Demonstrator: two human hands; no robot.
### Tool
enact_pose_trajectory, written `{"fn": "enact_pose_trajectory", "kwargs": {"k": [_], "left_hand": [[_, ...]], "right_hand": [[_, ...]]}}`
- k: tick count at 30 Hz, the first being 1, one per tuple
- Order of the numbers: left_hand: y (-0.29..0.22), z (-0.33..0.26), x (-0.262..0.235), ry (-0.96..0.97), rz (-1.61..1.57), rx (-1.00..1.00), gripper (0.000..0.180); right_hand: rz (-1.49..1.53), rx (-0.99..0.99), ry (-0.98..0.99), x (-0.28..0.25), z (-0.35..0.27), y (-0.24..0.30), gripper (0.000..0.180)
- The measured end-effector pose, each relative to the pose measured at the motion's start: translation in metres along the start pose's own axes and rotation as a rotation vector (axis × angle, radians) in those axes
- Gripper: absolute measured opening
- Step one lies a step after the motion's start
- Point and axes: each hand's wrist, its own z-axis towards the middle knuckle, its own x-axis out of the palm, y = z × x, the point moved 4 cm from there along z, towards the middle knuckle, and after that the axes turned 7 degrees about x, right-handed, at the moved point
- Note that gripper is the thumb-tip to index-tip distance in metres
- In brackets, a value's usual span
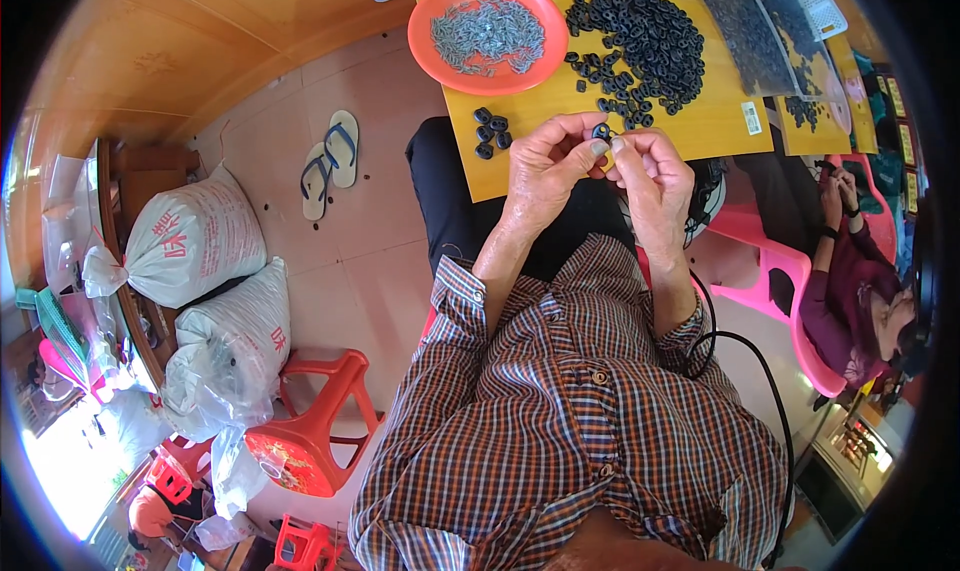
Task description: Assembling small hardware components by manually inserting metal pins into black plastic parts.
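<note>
Sitting between left grip (546, 173) and right grip (656, 178): small dark piece (601, 131).

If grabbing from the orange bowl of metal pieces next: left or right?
Left hand, probably: closer to the orange bowl, which sits ahead and to its left. The right hand is farther across. Both meet at a small black piece, so neither looks free.

Left forearm (502, 252): angled up and rightward, bare near the wrist
Left hand (545, 176): turned inward toward the right, fingers curled
Left thumb (583, 156): extended toward the index fingertip in a pinch
Right forearm (674, 287): angled up and slightly leftward
Right hand (661, 186): level with the left, fingers bent
Right thumb (627, 161): aimed forward, tip just beside the left thumb's
</note>
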Motion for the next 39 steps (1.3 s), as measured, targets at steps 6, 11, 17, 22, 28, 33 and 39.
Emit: {"fn": "enact_pose_trajectory", "kwargs": {"k": [6, 11, 17, 22, 28, 33, 39], "left_hand": [[-0.001, -0.001, 0.0, 0.011, 0.016, -0.001, 0.024], [0.0, 0.0, -0.001, 0.006, 0.032, 0.004, 0.023], [-0.001, 0.0, -0.001, 0.023, 0.037, 0.003, 0.024], [-0.001, 0.0, 0.0, 0.015, 0.022, -0.004, 0.024], [-0.001, -0.001, 0.0, 0.012, 0.052, -0.003, 0.025], [-0.001, -0.002, 0.003, 0.021, 0.009, 0.003, 0.026], [0.002, 0.0, -0.001, 0.032, 0.054, -0.006, 0.028]], "right_hand": [[0.019, -0.002, 0.004, 0.001, -0.002, -0.001, 0.01], [0.052, 0.042, 0.033, -0.002, -0.001, -0.004, 0.011], [0.177, 0.213, 0.11, -0.009, 0.006, -0.013, 0.01], [0.265, 0.251, 0.151, -0.011, 0.008, -0.021, 0.011], [0.13, 0.193, 0.097, -0.007, 0.006, -0.016, 0.012], [0.05, 0.192, 0.058, -0.006, 0.004, -0.014, 0.013], [0.046, 0.154, 0.018, -0.005, 0.003, -0.014, 0.012]]}}
